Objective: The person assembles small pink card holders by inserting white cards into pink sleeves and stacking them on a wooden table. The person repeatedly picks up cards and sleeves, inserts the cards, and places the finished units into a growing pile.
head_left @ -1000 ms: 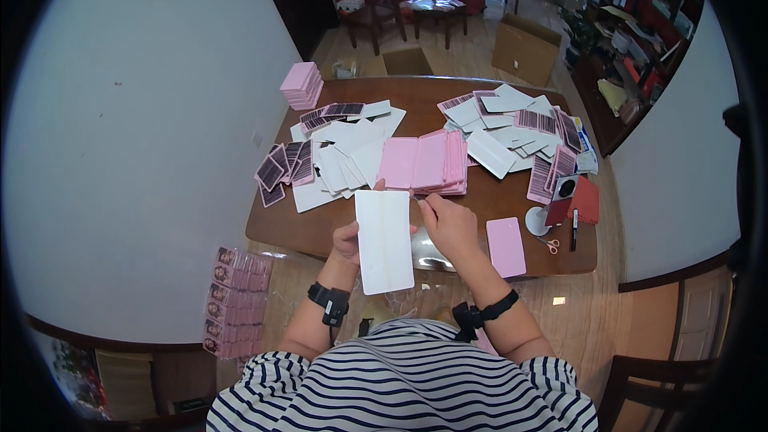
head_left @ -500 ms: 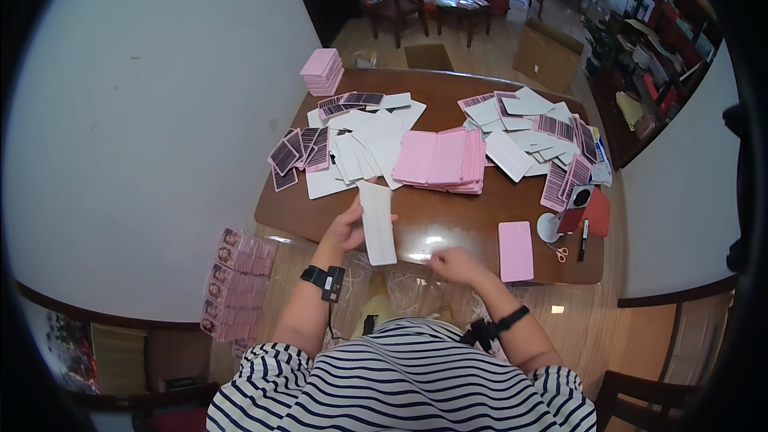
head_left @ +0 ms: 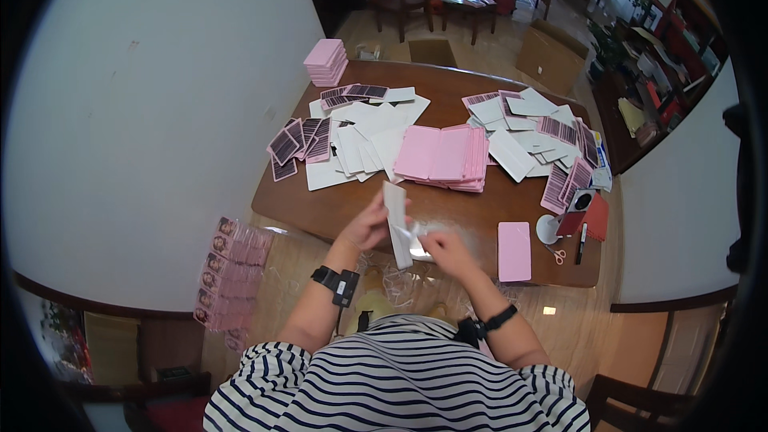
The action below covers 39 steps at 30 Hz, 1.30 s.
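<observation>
My left hand (head_left: 369, 225) grips a narrow white flat piece (head_left: 397, 220), held upright and tilted over the table's near edge. Whether it is a thin box or a folded card I cannot tell. At its right side, my right hand (head_left: 448, 251) is closed in a pinch on a thin pale strip (head_left: 413, 232) that reaches to the white piece. Just beyond lies a pile of pink folders (head_left: 436, 152). Left of them, loose white cards (head_left: 376, 130) overlap on the brown table (head_left: 336, 212).
Dark-striped pink cards (head_left: 302, 142) lie far left, under a pink stack (head_left: 326, 62). More white cards (head_left: 512, 154) spread at right. A pink rectangle (head_left: 514, 251), scissors (head_left: 558, 255), black marker (head_left: 581, 244) and phone on a stand (head_left: 578, 206) sit near right. Packaged bundles (head_left: 228, 272) stand on the floor.
The white piece has moved slightly right and turned more edge-on. My right hand has come left to it, and a pale strip now shows between them.
</observation>
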Tool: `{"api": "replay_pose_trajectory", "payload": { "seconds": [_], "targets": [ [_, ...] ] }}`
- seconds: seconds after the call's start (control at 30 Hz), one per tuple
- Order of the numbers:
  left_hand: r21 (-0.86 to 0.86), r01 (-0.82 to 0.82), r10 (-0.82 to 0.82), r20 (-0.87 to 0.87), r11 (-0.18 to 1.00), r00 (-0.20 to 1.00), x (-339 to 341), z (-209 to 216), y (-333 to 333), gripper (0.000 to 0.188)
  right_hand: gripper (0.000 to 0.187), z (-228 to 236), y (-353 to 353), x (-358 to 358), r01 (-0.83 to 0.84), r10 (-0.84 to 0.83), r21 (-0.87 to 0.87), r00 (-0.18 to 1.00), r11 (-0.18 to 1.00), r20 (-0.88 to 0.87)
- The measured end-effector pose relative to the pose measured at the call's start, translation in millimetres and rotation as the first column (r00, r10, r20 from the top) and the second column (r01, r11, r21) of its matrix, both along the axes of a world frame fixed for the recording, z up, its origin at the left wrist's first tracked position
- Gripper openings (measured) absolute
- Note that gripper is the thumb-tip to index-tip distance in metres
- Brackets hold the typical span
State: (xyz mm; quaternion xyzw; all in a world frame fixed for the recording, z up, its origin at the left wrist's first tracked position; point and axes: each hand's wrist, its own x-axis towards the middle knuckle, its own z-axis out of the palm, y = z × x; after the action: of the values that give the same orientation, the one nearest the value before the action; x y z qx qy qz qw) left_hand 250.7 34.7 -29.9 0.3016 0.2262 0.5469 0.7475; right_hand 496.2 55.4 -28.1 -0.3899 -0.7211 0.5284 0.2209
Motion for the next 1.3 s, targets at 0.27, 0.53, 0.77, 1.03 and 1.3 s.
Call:
{"api": "replay_pose_trajectory", "payload": {
  "seconds": [0.27,0.53,0.77,1.03,1.3],
  "targets": [
    [0.561,-0.156,0.475,-0.793,0.813,-0.382,-3.0,41.4,22.7,0.116,0.050,-74.5,-45.7,95.8,-0.440,0.184,0.062,0.496,0.896,0.848],
    [0.622,0.167,0.642,-0.720,0.765,-0.263,74.6,40.8,30.6,0.116,0.031,-6.6,66.9,41.0,0.385,-0.388,-0.049,0.915,0.922,-0.110],
    [0.732,-0.041,0.718,-0.677,0.680,-0.162,91.6,-16.2,47.2,0.099,0.022,19.4,68.9,64.9,0.304,-0.398,0.300,0.856,0.904,0.332],
    [-0.653,-0.353,0.153,-0.344,0.669,0.926,101.4,-127.5,157.2,0.047,0.019,-6.2,2.1,122.7,0.365,-0.397,0.168,0.760,0.916,0.515],
    [-0.636,-0.407,0.258,-0.318,0.656,0.912,109.6,-102.0,188.3,0.029,0.018,-11.8,-24.0,147.4,0.474,-0.509,0.208,0.700,0.856,0.502]
  ]
}}
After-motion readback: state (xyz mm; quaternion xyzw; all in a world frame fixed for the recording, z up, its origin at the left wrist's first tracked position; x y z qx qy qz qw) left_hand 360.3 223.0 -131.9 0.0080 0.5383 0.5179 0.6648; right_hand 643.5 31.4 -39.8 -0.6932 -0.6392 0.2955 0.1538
